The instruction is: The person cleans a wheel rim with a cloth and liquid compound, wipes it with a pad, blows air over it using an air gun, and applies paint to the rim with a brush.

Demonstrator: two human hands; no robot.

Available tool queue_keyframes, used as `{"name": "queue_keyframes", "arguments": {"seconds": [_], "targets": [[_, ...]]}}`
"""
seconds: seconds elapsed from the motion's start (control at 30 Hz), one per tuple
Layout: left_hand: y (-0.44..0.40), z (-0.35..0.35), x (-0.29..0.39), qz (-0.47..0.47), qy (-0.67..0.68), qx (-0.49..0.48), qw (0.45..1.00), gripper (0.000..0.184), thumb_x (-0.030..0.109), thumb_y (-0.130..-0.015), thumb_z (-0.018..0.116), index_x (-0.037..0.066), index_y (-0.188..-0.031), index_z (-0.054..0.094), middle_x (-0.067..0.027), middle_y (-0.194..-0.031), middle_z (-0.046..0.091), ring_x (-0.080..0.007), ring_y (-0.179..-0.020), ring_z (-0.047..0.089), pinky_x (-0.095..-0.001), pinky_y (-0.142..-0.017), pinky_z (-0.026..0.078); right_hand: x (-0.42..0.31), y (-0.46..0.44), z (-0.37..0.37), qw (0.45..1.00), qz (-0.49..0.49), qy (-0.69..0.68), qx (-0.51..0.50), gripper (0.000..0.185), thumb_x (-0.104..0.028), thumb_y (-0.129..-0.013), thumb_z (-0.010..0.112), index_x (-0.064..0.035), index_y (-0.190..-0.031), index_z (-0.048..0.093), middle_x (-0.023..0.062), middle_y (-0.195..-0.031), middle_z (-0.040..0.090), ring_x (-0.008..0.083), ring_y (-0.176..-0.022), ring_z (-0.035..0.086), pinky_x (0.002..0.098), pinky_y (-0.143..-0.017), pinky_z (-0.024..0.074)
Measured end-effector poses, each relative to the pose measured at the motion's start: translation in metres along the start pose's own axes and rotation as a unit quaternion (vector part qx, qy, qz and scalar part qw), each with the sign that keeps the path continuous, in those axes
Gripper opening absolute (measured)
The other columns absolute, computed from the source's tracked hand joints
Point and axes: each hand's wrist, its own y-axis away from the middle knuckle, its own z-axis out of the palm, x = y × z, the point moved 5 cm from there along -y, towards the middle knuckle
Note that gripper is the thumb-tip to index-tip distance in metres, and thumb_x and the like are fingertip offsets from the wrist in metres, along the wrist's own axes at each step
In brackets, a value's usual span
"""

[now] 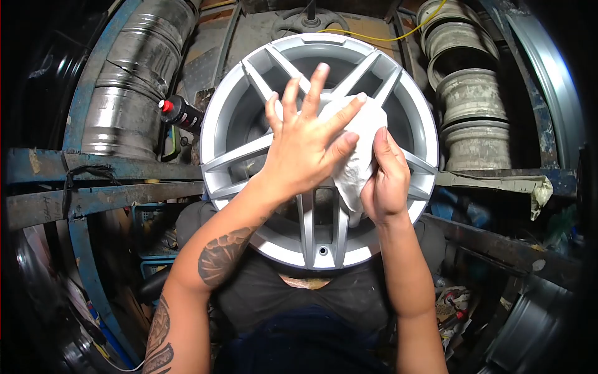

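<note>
A silver alloy wheel (215, 134) with paired spokes faces up over my lap. Across its centre and right side lies a white cloth (358, 165), hiding the hub. My left hand (305, 140) has its fingers spread over the cloth and the upper spokes, palm down, holding nothing. On the cloth's right edge my right hand (386, 181) is closed, with the thumb and fingers gripping the cloth.
A dark bottle with a red cap (180, 113) stands left of the wheel. Stacked metal rims fill the left rack (124, 93) and the right rack (470, 93). Blue metal beams (43, 165) run on both sides. A yellow cable (386, 38) curves behind.
</note>
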Motion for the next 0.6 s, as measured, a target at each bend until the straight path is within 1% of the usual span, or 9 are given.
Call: {"name": "queue_keyframes", "arguments": {"seconds": [0.07, 0.1, 0.2, 0.23, 0.33, 0.47, 0.5, 0.53, 0.6], "targets": [[0.003, 0.001, 0.01, 0.046, -0.011, -0.018, 0.999, 0.054, 0.065, -0.102, 0.041, 0.04, -0.148, 0.056, -0.0134, -0.171, 0.02, -0.0479, -0.149, 0.021, -0.0749, -0.111, 0.012, -0.003, 0.0, 0.003, 1.0, -0.005, 0.011, 0.018, 0.048, -0.028, -0.114, 0.037, 0.0064, -0.147, 0.044, 0.0178, -0.144, 0.056, 0.0243, -0.132, 0.055, 0.038, -0.114, 0.0423], [0.004, 0.001, 0.012, 0.05, 0.001, -0.021, 0.999, 0.055, 0.065, -0.103, 0.038, 0.04, -0.15, 0.054, -0.0169, -0.17, 0.022, -0.0502, -0.149, 0.021, -0.0747, -0.112, 0.011, -0.004, 0.0, 0.002, 1.0, -0.002, 0.001, 0.019, 0.048, -0.028, -0.114, 0.037, 0.0063, -0.147, 0.043, 0.018, -0.144, 0.056, 0.0246, -0.133, 0.055, 0.0383, -0.114, 0.0418], [-0.004, 0.009, -0.008, -0.066, 0.065, -0.012, 0.996, 0.055, 0.064, -0.104, 0.037, 0.039, -0.151, 0.052, -0.0208, -0.169, 0.021, -0.053, -0.148, 0.02, -0.073, -0.113, 0.011, 0.001, 0.005, -0.001, 0.998, 0.025, -0.058, 0.022, 0.051, -0.03, -0.114, 0.036, 0.0051, -0.149, 0.041, 0.0172, -0.147, 0.054, 0.0264, -0.135, 0.054, 0.0407, -0.117, 0.0403], [-0.003, 0.011, -0.007, -0.057, 0.058, -0.017, 0.997, 0.057, 0.064, -0.105, 0.036, 0.037, -0.152, 0.051, -0.0235, -0.169, 0.02, -0.0548, -0.147, 0.021, -0.0722, -0.113, 0.011, 0.003, 0.005, -0.001, 0.996, 0.033, -0.083, 0.019, 0.051, -0.032, -0.114, 0.036, 0.0045, -0.15, 0.041, 0.0167, -0.149, 0.053, 0.0272, -0.136, 0.053, 0.0418, -0.117, 0.0398], [0.002, 0.011, -0.002, -0.047, 0.117, -0.021, 0.992, 0.059, 0.065, -0.104, 0.037, 0.034, -0.152, 0.052, -0.0238, -0.169, 0.02, -0.0551, -0.147, 0.022, -0.0707, -0.114, 0.011, 0.004, 0.003, -0.004, 0.985, 0.057, -0.159, 0.013, 0.054, -0.035, -0.114, 0.035, 0.0032, -0.152, 0.04, 0.0169, -0.151, 0.052, 0.0303, -0.138, 0.052, 0.0466, -0.119, 0.0385], [-0.005, 0.014, -0.024, -0.115, 0.085, -0.051, 0.988, 0.062, 0.063, -0.105, 0.037, 0.028, -0.153, 0.052, -0.0278, -0.168, 0.018, -0.0555, -0.148, 0.02, -0.0686, -0.115, 0.01, 0.01, -0.001, -0.005, 0.972, 0.092, -0.218, 0.0, 0.056, -0.037, -0.113, 0.035, 0.0035, -0.152, 0.039, 0.0183, -0.151, 0.052, 0.0325, -0.139, 0.051, 0.0495, -0.12, 0.0371], [-0.008, 0.005, -0.023, -0.105, 0.096, 0.007, 0.99, 0.064, 0.064, -0.104, 0.037, 0.025, -0.153, 0.053, -0.0301, -0.167, 0.018, -0.0557, -0.149, 0.018, -0.0702, -0.114, 0.01, 0.011, -0.001, -0.002, 0.972, 0.089, -0.217, -0.005, 0.056, -0.037, -0.113, 0.035, 0.0035, -0.152, 0.039, 0.0183, -0.151, 0.052, 0.0325, -0.139, 0.051, 0.0494, -0.12, 0.037], [-0.008, -0.005, -0.019, -0.085, 0.088, 0.057, 0.991, 0.063, 0.066, -0.103, 0.038, 0.03, -0.151, 0.054, -0.0268, -0.167, 0.02, -0.0536, -0.148, 0.02, -0.0721, -0.113, 0.011, 0.012, -0.001, 0.0, 0.973, 0.087, -0.215, -0.009, 0.056, -0.036, -0.113, 0.035, 0.0035, -0.152, 0.039, 0.0182, -0.151, 0.052, 0.0326, -0.139, 0.051, 0.0494, -0.12, 0.037], [-0.004, -0.014, -0.002, -0.004, -0.021, 0.021, 1.0, 0.059, 0.065, -0.104, 0.035, 0.032, -0.148, 0.058, -0.0234, -0.168, 0.022, -0.0483, -0.149, 0.021, -0.0668, -0.116, 0.01, 0.012, -0.002, 0.001, 0.975, 0.08, -0.207, 0.011, 0.056, -0.036, -0.113, 0.035, 0.004, -0.152, 0.039, 0.0185, -0.15, 0.052, 0.0324, -0.139, 0.051, 0.0492, -0.119, 0.0379]]}}
